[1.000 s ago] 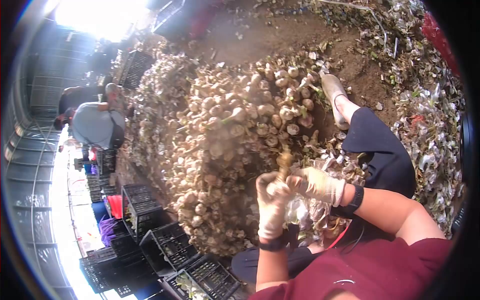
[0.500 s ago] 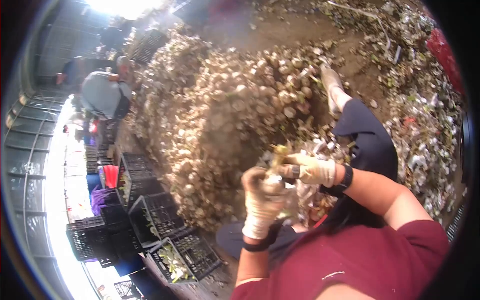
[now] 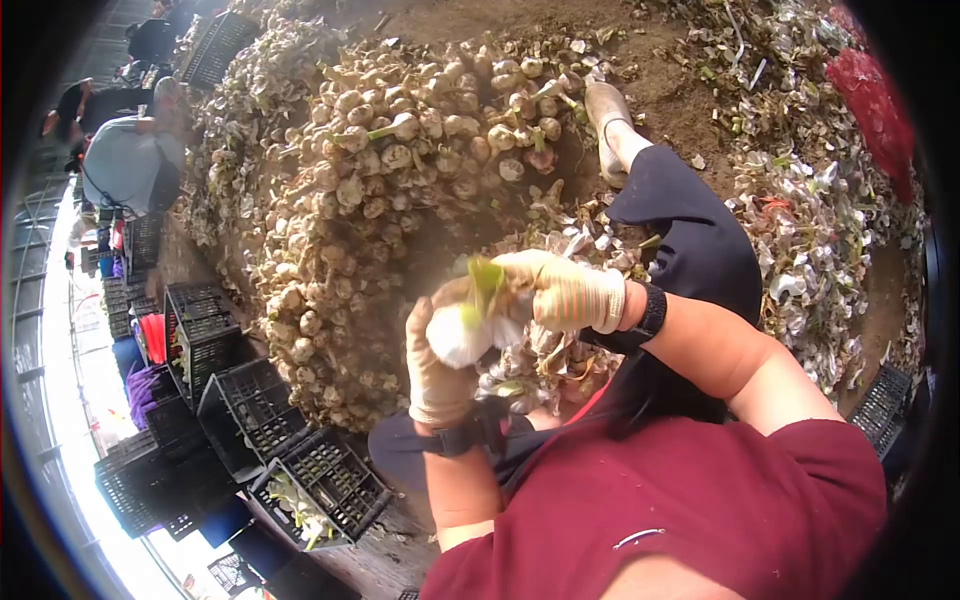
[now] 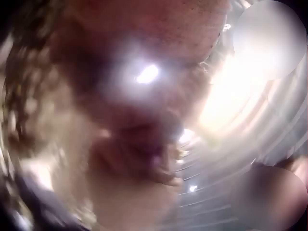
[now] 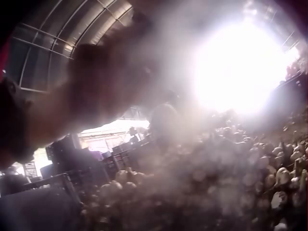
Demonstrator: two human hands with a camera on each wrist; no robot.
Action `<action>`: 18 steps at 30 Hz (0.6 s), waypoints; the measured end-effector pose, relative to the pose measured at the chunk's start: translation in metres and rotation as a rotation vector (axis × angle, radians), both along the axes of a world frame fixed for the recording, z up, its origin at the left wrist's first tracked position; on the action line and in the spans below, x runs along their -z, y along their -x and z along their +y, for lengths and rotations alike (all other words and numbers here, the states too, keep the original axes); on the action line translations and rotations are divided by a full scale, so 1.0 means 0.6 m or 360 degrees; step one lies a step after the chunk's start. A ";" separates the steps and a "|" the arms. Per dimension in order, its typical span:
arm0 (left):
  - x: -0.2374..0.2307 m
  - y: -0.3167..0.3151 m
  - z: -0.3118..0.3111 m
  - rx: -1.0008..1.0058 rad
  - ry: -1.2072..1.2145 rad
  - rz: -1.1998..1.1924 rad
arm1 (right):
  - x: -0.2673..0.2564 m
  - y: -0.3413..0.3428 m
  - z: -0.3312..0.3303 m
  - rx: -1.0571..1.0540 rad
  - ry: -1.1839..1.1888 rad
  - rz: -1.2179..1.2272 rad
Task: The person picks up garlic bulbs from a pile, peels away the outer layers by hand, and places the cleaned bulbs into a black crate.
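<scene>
- Ribbed grey wall (image 3: 40, 350) at nine o'clock from the centre of the head view, a glaring bright strip beside it.
- Another person (image 3: 125, 165) in a pale grey-blue top, bent over at ten o'clock.
- Purple cloth (image 3: 143, 395) between eight and nine o'clock, beside stacked black crates.
- Nearest black crate (image 3: 335, 475), between seven and eight o'clock, with pale green and white pieces inside.
- Large garlic pile (image 3: 330, 215) on the ground, spreading from nine round to twelve o'clock.
- Left hand (image 3: 440, 375), in a pale glove, grasping the garlic bulb from its left side.
- White garlic bulb (image 3: 458, 337) near the centre, held between the hands above the ground, green-yellow leaf at its one o'clock.
- Right hand (image 3: 570, 290), in a striped pale glove, at the bulb's two o'clock, fingers curled and gripping its stem side; the exact part pinched is unclear.
- Beige shoe (image 3: 605, 115) at one o'clock, below a dark trouser leg.
- Maroon shirt (image 3: 680, 490) at five o'clock.
- Papery husks (image 3: 800, 225) strewn around three o'clock.
- Red mesh (image 3: 872, 115) at two o'clock.
- Both wrist views are too blurred to show either grip.
</scene>
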State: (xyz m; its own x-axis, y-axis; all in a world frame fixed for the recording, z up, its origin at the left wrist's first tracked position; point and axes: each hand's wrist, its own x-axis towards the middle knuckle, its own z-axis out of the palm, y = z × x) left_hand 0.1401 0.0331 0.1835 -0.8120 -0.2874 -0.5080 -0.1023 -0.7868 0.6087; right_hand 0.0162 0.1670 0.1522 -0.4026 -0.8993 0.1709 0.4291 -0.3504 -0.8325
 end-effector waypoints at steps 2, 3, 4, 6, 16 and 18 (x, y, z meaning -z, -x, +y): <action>0.017 0.003 -0.022 0.0057 0.1535 -0.0098 | 0.006 0.000 -0.007 0.0041 -0.0313 -0.0321; 0.023 0.006 -0.027 -0.0017 0.2396 -0.0182 | 0.012 0.002 -0.012 0.0131 -0.0525 -0.0359; -0.001 0.016 -0.006 -0.0106 0.2489 0.0059 | -0.002 0.008 -0.007 0.0066 -0.0613 -0.0105; -0.002 0.014 0.004 0.0066 0.2498 0.0067 | -0.012 0.008 -0.002 -0.0019 -0.0711 0.0146; 0.048 -0.048 0.003 -0.0587 0.0183 0.0412 | 0.010 0.004 -0.034 -0.0190 -0.1123 0.1425; 0.035 -0.045 -0.002 -0.0467 0.0391 0.0699 | 0.018 -0.014 -0.037 -0.0578 -0.1146 0.1507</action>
